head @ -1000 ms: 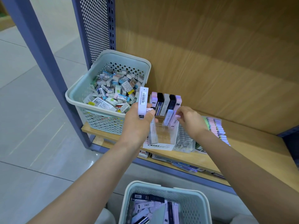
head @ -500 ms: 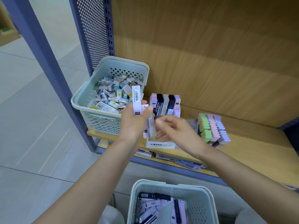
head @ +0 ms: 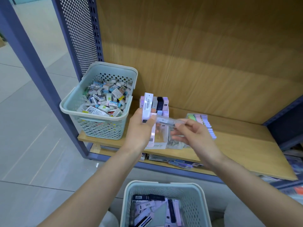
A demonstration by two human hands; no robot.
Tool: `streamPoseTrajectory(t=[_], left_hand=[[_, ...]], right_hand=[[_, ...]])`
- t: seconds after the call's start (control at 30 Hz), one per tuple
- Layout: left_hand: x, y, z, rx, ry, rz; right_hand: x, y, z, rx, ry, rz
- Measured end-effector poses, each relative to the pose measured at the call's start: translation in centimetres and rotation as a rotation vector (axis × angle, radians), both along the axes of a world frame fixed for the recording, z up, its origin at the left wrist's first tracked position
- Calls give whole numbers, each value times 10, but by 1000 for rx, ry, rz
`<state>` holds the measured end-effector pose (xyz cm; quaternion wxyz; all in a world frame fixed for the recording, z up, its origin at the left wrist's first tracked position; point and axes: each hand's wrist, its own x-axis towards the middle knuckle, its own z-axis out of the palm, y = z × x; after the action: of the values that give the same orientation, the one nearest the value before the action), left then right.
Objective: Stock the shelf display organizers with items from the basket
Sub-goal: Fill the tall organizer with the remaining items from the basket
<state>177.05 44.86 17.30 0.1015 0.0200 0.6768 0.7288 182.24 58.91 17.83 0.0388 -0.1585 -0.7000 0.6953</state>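
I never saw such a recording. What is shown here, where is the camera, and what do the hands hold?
There is no machine: these are a person's two bare hands, filmed by a camera worn on the head, looking down. The left hand grips a slim white box with a barcode. The right hand pinches a blurred greyish slim pack. On the wooden shelf stand a pale green perforated plastic basket of small boxes and a clear plastic display organizer holding upright slim boxes. A second such basket sits below.

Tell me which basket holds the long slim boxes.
The lower basket, at the picture's bottom edge; the shelf basket is heaped with small short boxes instead.
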Motion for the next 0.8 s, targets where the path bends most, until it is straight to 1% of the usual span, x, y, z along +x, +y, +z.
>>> streamPoseTrajectory(t=[0.07,0.1,0.17,0.23,0.27,0.3,0.5,0.73,0.8], left_hand=[[1,4,0,-4,7,-8],[1,6,0,-5,5,-14],[0,9,-1,-17,2,-21],[-2,13,-2,-25,2,-23],[-2,16,-2,-31,2,-26],[-3,18,-4,-44,2,-29],[-11,32,-11,-94,10,-38],[-20,39,-15,-86,-9,-54],[-22,41,-16,-76,-14,-56]], right_hand=[[-3,23,-1,49,60,-104],[-7,36,-4,132,80,-149],[-17,63,-15,446,79,-194],[-29,87,-31,785,52,-157],[-35,96,-38,903,36,-133],[-41,104,-45,975,15,-109],[-71,114,-71,1231,-166,81],[-93,115,-91,1346,-187,221],[-97,116,-96,1418,-201,273]])
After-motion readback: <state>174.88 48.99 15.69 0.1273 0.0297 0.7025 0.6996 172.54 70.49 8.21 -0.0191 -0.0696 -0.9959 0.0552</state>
